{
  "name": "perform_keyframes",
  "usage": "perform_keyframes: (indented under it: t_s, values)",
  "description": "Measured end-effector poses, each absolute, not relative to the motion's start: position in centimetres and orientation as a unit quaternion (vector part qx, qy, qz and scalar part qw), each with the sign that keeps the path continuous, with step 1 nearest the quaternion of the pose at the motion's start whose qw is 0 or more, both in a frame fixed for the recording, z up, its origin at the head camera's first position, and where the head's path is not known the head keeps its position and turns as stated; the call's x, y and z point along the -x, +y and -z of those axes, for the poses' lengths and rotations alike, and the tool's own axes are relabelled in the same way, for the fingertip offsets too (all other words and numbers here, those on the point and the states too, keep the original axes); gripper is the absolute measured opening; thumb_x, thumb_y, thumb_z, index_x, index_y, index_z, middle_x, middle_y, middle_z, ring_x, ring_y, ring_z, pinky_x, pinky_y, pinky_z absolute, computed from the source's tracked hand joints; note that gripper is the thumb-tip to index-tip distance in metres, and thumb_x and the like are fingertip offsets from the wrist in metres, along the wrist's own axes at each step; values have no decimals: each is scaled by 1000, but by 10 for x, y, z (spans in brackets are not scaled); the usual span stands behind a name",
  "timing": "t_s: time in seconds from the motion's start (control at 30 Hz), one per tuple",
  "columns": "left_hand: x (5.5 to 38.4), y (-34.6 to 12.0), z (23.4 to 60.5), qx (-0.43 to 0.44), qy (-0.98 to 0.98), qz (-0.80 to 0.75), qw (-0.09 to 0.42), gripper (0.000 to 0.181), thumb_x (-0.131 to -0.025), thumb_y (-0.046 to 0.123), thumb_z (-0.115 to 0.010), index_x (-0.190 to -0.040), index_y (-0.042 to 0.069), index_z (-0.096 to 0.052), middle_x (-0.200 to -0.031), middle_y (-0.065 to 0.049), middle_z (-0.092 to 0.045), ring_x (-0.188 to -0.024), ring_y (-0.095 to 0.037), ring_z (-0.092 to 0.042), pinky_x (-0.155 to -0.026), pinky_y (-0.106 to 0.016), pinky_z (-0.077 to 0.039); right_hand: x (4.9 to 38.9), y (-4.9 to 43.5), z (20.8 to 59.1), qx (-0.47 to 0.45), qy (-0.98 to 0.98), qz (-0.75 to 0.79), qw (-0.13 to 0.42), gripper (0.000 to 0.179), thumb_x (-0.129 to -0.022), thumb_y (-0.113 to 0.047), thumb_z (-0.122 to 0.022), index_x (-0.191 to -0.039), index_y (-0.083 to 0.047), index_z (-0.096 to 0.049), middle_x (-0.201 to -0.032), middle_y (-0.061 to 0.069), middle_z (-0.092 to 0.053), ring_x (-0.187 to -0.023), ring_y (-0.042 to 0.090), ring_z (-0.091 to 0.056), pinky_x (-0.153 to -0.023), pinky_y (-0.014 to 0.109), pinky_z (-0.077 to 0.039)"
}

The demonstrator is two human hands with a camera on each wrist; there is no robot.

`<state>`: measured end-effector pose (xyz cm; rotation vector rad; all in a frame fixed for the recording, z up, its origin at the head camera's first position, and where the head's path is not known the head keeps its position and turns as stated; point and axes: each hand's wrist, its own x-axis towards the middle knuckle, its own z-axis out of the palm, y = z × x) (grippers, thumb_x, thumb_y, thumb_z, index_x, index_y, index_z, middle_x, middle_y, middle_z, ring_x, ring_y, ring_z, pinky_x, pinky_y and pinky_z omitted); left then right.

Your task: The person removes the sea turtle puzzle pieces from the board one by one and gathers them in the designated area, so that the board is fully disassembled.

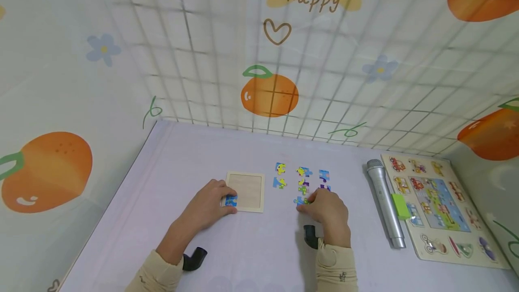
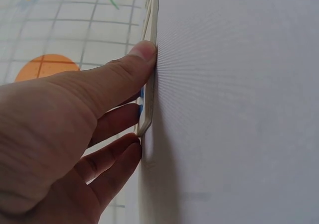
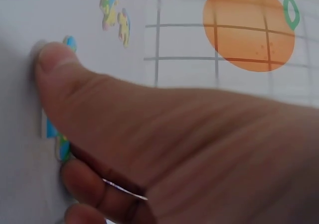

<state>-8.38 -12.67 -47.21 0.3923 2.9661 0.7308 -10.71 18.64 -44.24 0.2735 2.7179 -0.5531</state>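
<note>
A square wooden puzzle tray [image 1: 262, 193] lies left of the table's middle, with a blue puzzle piece [image 1: 231, 200] in its lower left corner. My left hand [image 1: 204, 206] grips the tray at that corner; in the left wrist view its thumb presses the tray's edge [image 2: 154, 20] while other fingers bend around the corner. To the right, my right hand [image 1: 326, 210] pinches a blue and green puzzle piece [image 1: 299, 200] between thumb and fingers at table level. The right wrist view shows that piece [image 3: 63, 147] partly hidden by the thumb. Several loose pieces [image 1: 280, 168] lie just beyond this hand.
A silver microphone [image 1: 385, 204] lies on the right side of the table [image 1: 259, 256]. Beside it are a bright green block [image 1: 400, 206] and a large wooden picture board [image 1: 439, 211]. A printed cloth with a grid [image 1: 219, 84] rises behind the table.
</note>
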Motion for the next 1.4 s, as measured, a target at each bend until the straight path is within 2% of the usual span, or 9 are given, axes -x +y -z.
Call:
perform_keyframes:
  t_s: [0.27, 0.5, 0.67, 0.87, 1.03, 1.23, 1.4]
  values:
    - [85, -129, 474, -128, 960, -245, 37, 39, -80, 32, -88, -114, 17, -76, -111, 5, -67, -103, -13, -57, -95, -35, -54, 106, 189, 436, -91, 960, 208, 162, 39, -78, -40, -86, -96, -10, -70, -92, 7, -70, -83, 23, -60, -62, 33, -45]
    - [86, -133, 472, -124, 957, -257, 55, 40, -83, 28, -85, -120, 17, -74, -117, 2, -67, -107, -14, -57, -98, -39, -53, 107, 181, 431, -81, 958, 233, 144, 36, -88, -41, -78, -102, -9, -68, -97, 6, -70, -84, 22, -62, -65, 35, -49]
    - [86, -133, 471, -116, 957, -259, 68, 42, -84, 27, -85, -123, 17, -73, -121, 2, -67, -109, -15, -57, -100, -39, -52, 109, 159, 435, -63, 951, 283, 106, 31, -90, -38, -77, -101, -10, -68, -94, 5, -69, -79, 19, -59, -63, 30, -46]
    - [86, -134, 470, -118, 954, -269, 66, 42, -84, 24, -85, -124, 17, -73, -122, 3, -67, -115, -17, -59, -104, -40, -52, 110, 122, 442, 6, 944, 321, 77, 23, -90, -33, -78, -95, -12, -68, -85, 1, -67, -73, 16, -56, -61, 27, -45]
    - [87, -135, 471, -129, 953, -268, 60, 42, -84, 25, -85, -123, 17, -73, -121, 4, -67, -115, -17, -59, -104, -41, -51, 107, 97, 447, 71, 930, 351, 79, 19, -90, -29, -78, -93, -13, -69, -85, 1, -69, -73, 14, -58, -64, 27, -48]
    - [88, -137, 473, -140, 951, -270, 54, 43, -82, 27, -86, -122, 17, -73, -119, 6, -65, -111, -14, -59, -101, -39, -52, 105, 77, 456, 131, 921, 354, 91, 17, -91, -26, -78, -100, -11, -73, -87, -1, -69, -77, 11, -59, -69, 25, -50]
    - [87, -140, 475, -147, 949, -275, 43, 49, -80, 28, -88, -124, 12, -73, -125, 2, -60, -113, -17, -61, -99, -39, -54, 104, 64, 467, 151, 920, 349, 98, 20, -92, -22, -78, -107, -10, -76, -89, -2, -69, -79, 9, -60, -71, 23, -51]
